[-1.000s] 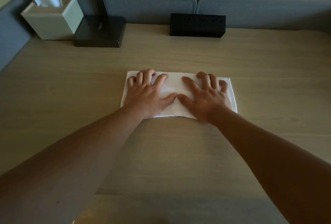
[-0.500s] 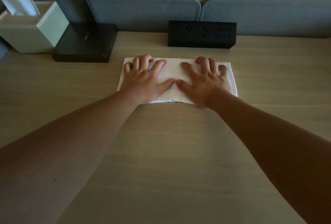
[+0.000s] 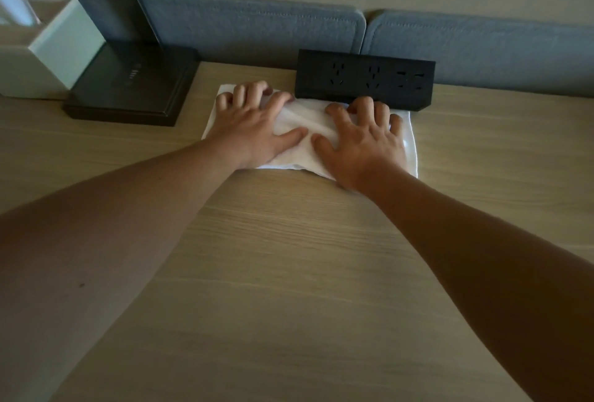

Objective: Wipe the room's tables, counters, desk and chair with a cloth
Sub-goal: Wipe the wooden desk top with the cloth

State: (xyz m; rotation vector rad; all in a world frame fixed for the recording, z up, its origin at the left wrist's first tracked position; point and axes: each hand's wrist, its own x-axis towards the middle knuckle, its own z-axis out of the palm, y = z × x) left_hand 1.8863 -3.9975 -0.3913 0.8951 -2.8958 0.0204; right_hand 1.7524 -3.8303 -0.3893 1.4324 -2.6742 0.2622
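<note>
The worktop, pale wood grain, fills most of the view, with a grey padded panel along its back edge. At the far left stand a lamp base and a tissue box; to the right sits a black power strip. The white cloth has slid from mid-worktop right up to the back, its far edge now touching the power strip and bunching into folds. The left hand and right hand both press on it, their fingers now bent and clawing into the fabric where they lay flat before. This forward stroke looks spent; a pull back or sideways shift probably follows.
</note>
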